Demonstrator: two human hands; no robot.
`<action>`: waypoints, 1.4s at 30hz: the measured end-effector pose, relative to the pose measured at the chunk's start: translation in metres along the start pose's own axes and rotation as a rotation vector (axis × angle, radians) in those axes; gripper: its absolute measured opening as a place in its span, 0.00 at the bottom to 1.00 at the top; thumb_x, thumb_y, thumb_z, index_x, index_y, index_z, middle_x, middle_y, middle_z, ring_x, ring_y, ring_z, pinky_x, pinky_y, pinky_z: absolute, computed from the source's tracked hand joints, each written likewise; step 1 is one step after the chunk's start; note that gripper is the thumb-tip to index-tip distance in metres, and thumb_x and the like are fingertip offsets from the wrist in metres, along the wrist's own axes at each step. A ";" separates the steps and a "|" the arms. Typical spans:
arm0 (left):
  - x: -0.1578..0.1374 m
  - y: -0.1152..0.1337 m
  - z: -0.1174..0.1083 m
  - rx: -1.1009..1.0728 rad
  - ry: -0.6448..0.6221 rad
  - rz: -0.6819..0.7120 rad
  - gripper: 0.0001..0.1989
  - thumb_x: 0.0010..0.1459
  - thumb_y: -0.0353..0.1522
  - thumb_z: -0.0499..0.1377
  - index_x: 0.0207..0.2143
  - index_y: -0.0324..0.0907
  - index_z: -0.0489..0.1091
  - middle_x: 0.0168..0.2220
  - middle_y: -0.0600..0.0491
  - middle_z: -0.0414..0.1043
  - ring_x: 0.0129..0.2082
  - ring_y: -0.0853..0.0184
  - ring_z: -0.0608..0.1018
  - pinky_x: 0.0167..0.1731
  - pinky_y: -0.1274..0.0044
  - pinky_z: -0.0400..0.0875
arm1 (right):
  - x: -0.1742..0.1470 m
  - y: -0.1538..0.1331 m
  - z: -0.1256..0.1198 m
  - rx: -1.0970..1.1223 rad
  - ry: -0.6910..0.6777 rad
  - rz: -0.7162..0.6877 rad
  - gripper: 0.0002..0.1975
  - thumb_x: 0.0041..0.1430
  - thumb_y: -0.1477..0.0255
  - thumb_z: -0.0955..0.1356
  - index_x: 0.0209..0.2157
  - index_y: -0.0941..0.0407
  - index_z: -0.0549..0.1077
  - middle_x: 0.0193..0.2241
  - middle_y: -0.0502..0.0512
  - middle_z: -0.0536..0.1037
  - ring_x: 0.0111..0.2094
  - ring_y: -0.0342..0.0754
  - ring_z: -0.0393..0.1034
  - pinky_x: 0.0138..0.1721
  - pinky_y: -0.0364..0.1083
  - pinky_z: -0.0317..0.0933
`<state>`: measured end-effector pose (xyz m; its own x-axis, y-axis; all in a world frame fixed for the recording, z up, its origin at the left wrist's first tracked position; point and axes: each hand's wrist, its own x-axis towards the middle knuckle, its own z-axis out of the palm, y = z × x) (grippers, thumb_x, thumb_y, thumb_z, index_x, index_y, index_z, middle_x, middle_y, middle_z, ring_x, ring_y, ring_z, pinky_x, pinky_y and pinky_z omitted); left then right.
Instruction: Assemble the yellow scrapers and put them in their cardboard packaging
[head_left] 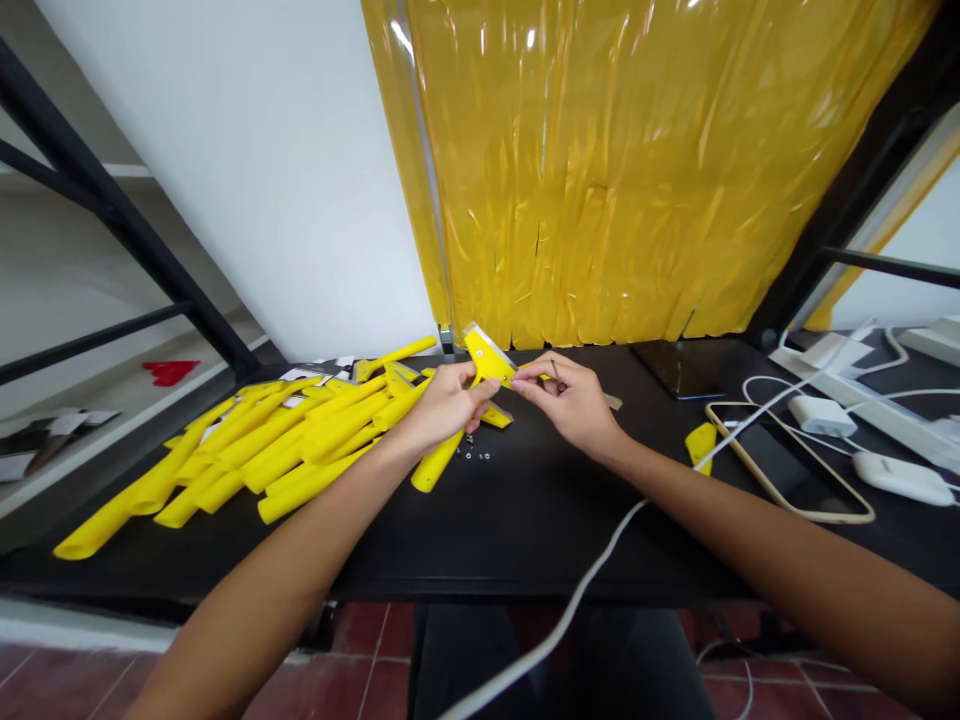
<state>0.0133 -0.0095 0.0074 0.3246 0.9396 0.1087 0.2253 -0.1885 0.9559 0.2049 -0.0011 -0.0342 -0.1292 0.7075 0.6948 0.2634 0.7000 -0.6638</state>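
My left hand (448, 400) is closed around a yellow scraper (484, 353) with a metal blade edge, its head tilted up and its handle hanging toward me. Pinched fingers of my right hand (568, 400) touch the right corner of the scraper's head. What they pinch is too small to make out. A thin dark piece (555, 370) shows between the curled fingers of that hand; its kind is unclear. Below the hands, several small screws or nuts (470, 456) lie on the black table (540, 530). A pile of yellow scrapers (300, 430) lies left of my left hand.
To the right lie a phone (787, 460), a small yellow piece (700, 446), a white charger (821, 414) and a power strip (885, 400). A white cable (585, 590) crosses the table's front edge. A dark tablet-like slab (682, 367) lies at the back, before a yellow plastic curtain (600, 180).
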 end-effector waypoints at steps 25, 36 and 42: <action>-0.003 -0.006 0.004 -0.008 -0.065 0.068 0.12 0.60 0.39 0.61 0.36 0.37 0.71 0.18 0.60 0.61 0.13 0.77 0.62 0.15 0.82 0.56 | -0.003 0.008 0.006 0.249 -0.032 0.355 0.16 0.53 0.58 0.74 0.35 0.57 0.79 0.36 0.56 0.81 0.36 0.49 0.73 0.40 0.49 0.65; -0.001 -0.004 0.000 0.040 -0.031 0.067 0.14 0.55 0.40 0.67 0.30 0.38 0.73 0.16 0.59 0.63 0.12 0.76 0.64 0.15 0.81 0.58 | 0.000 -0.003 -0.002 0.377 -0.080 0.475 0.16 0.47 0.60 0.77 0.36 0.55 0.83 0.38 0.55 0.84 0.40 0.51 0.76 0.46 0.51 0.67; -0.004 0.001 0.001 0.064 0.034 0.067 0.11 0.56 0.37 0.65 0.29 0.37 0.74 0.14 0.59 0.63 0.12 0.75 0.63 0.14 0.81 0.59 | -0.002 -0.010 -0.001 0.452 -0.143 0.429 0.18 0.49 0.60 0.77 0.41 0.53 0.83 0.40 0.53 0.84 0.39 0.51 0.77 0.44 0.51 0.69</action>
<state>0.0135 -0.0140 0.0078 0.3100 0.9332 0.1818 0.2623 -0.2678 0.9271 0.2032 -0.0095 -0.0287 -0.2362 0.9181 0.3183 -0.1050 0.3015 -0.9477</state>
